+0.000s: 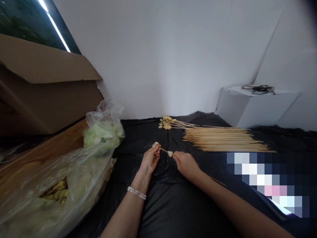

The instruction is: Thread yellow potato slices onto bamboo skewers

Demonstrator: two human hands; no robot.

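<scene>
In the middle of the view, my left hand [150, 159] pinches a pale slice [155, 144] at one end of a thin wooden skewer [163, 149]. Another pale piece [170, 153] sits on the skewer close to my right hand [185, 164], whose closed fingers grip the skewer's other end. Beyond my hands, a cluster of skewered slices [165, 122] rests on the black cover [138, 132]. Right of it lies a broad stack of bare skewers [223, 138]. At lower left, an open clear bag [84, 185] holds yellowish slices [58, 191].
A tied bag of pale green leaves [102, 132] stands at the left, by a large cardboard box [49, 96]. A white box [250, 102] with a dark item [262, 89] on top is at the right. A pixelated bright device lies at lower right.
</scene>
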